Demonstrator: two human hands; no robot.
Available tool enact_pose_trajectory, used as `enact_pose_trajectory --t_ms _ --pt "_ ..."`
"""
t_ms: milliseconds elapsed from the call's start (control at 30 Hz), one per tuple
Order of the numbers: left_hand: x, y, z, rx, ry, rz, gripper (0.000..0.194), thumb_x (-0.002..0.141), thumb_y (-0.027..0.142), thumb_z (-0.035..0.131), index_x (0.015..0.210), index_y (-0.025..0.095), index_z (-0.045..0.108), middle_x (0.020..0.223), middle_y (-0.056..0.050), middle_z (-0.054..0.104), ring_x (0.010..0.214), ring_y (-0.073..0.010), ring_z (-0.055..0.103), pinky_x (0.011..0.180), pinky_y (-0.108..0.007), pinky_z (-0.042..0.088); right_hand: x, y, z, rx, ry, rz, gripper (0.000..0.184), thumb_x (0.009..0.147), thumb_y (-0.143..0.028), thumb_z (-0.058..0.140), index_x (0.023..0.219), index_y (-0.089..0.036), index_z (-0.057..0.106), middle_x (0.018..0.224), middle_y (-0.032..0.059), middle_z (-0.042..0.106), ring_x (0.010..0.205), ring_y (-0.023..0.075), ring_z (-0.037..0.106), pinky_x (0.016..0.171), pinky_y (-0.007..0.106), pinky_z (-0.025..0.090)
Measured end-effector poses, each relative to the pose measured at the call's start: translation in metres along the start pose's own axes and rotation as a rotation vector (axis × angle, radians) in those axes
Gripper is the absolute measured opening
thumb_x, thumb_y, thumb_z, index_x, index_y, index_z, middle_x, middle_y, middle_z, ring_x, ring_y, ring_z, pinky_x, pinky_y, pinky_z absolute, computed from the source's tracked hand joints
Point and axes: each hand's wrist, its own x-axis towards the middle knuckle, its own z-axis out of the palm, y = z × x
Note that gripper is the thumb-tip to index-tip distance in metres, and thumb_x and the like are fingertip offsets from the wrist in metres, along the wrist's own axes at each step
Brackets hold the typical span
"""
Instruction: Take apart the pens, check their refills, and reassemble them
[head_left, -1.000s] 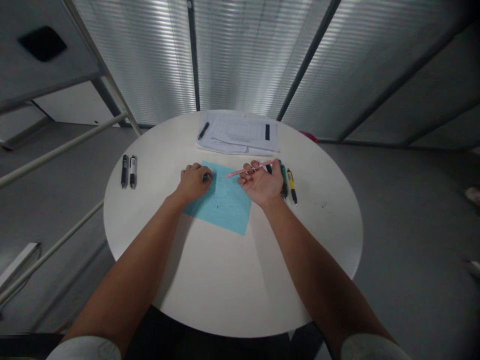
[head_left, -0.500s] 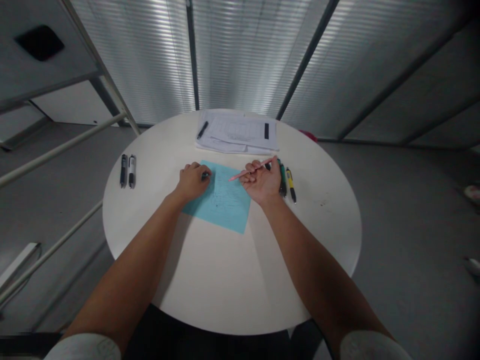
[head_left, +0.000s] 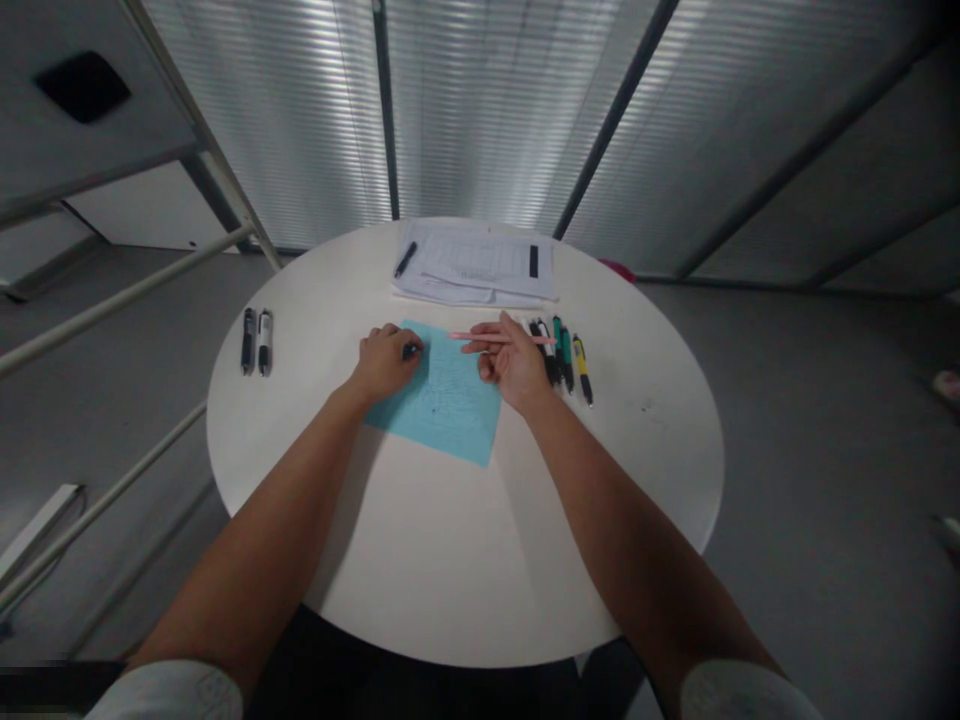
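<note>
My right hand (head_left: 521, 370) is closed around a slim pink pen (head_left: 491, 337), held nearly level above the right part of a light-blue sheet of paper (head_left: 442, 420). Faint marks cover the sheet. At its left edge my left hand (head_left: 386, 362) rests with curled fingers on a small dark object (head_left: 410, 351), mostly hidden by the fingers; its kind is unclear. Just right of my right hand lie several pens, among them a green pen (head_left: 566, 362) and a yellow and black pen (head_left: 582, 370), partly covered by that hand.
Toward the back of the round white table (head_left: 420, 560) lies a stack of printed papers (head_left: 472, 265) with a black pen (head_left: 406, 259) on it. Two pens (head_left: 256, 342) lie at the left. A metal frame (head_left: 142, 265) stands left of the table, and blinds (head_left: 480, 120) hang behind it.
The pink pen has turned from slanted to nearly level as my right hand's fingers shifted and the hand rolled over. More of the pens beside it show. My left hand has hardly moved.
</note>
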Motion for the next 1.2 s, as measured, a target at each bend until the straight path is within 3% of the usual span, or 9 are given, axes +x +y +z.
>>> enact_pose_trajectory --t_ms 67,133,200,333,467,700,867,1200 --pt "0.000 0.000 0.000 0.006 -0.008 -0.010 0.026 0.086 0.030 0.054 0.105 0.026 0.070 0.110 -0.011 0.063 0.106 -0.0305 0.055 0.093 -0.047 0.042 -0.001 0.003 0.004 -0.088 0.088 -0.152 0.038 0.074 -0.055 0.072 0.073 -0.022 0.054 0.043 -0.0099 0.045 0.032 0.0050 0.035 0.034 0.019 0.022" --pt "0.000 0.001 -0.001 0.012 -0.013 -0.014 0.026 0.085 0.030 0.054 0.105 0.026 0.071 0.110 -0.011 0.063 0.106 -0.0303 0.055 0.093 -0.047 0.042 -0.003 0.006 0.006 -0.180 0.110 -0.226 0.033 0.076 -0.050 0.070 0.072 -0.023 0.052 0.037 -0.0135 0.033 0.029 0.0045 0.027 0.032 0.018 0.019" --pt "0.000 0.001 -0.001 0.013 -0.012 -0.008 0.026 0.085 0.030 0.053 0.105 0.025 0.071 0.109 -0.011 0.064 0.105 -0.0305 0.055 0.093 -0.047 0.042 -0.008 0.009 0.007 -0.280 0.007 -0.212 0.025 0.084 -0.046 0.056 0.081 -0.022 0.059 0.037 -0.0110 0.041 0.029 0.0071 0.034 0.033 0.019 0.024" --pt "0.000 0.001 -0.001 0.018 -0.001 -0.003 0.027 0.085 0.029 0.052 0.104 0.024 0.071 0.109 -0.011 0.064 0.105 -0.0312 0.055 0.092 -0.048 0.042 -0.016 0.015 0.008 -0.490 -0.150 -0.183 0.016 0.078 -0.026 0.051 0.064 -0.020 0.058 0.042 -0.0055 0.051 0.034 0.0080 0.040 0.037 0.021 0.028" --pt "0.000 0.002 -0.001 0.026 -0.001 0.003 0.027 0.085 0.030 0.052 0.105 0.024 0.070 0.110 -0.012 0.064 0.106 -0.0309 0.055 0.093 -0.047 0.042 -0.021 0.017 0.012 -0.613 -0.181 -0.268 0.017 0.074 -0.017 0.046 0.062 -0.021 0.056 0.043 -0.0064 0.046 0.040 0.0089 0.039 0.044 0.023 0.030" --pt "0.001 0.001 0.000 0.025 0.000 0.001 0.027 0.085 0.030 0.054 0.105 0.024 0.070 0.110 -0.012 0.063 0.105 -0.0298 0.056 0.094 -0.046 0.041 -0.026 0.015 0.021 -0.899 -0.262 -0.384 0.021 0.078 -0.018 0.044 0.059 -0.021 0.052 0.060 -0.0013 0.057 0.060 0.0131 0.050 0.061 0.027 0.035" --pt "0.002 -0.001 0.002 0.014 0.002 0.006 0.027 0.085 0.030 0.054 0.105 0.024 0.070 0.109 -0.012 0.064 0.105 -0.0293 0.056 0.096 -0.046 0.041 -0.025 0.016 0.021 -0.958 -0.231 -0.364 0.021 0.079 -0.017 0.044 0.059 -0.022 0.050 0.062 -0.0015 0.058 0.062 0.0141 0.051 0.062 0.028 0.035" --pt "-0.001 0.003 0.000 0.021 0.024 -0.007 0.026 0.085 0.030 0.052 0.103 0.025 0.071 0.109 -0.011 0.064 0.104 -0.0303 0.055 0.093 -0.047 0.042 -0.015 0.007 0.003 -0.999 -0.020 -0.289 0.025 0.077 -0.017 0.044 0.053 -0.022 0.049 0.051 -0.0007 0.054 0.054 0.0151 0.050 0.058 0.029 0.034"
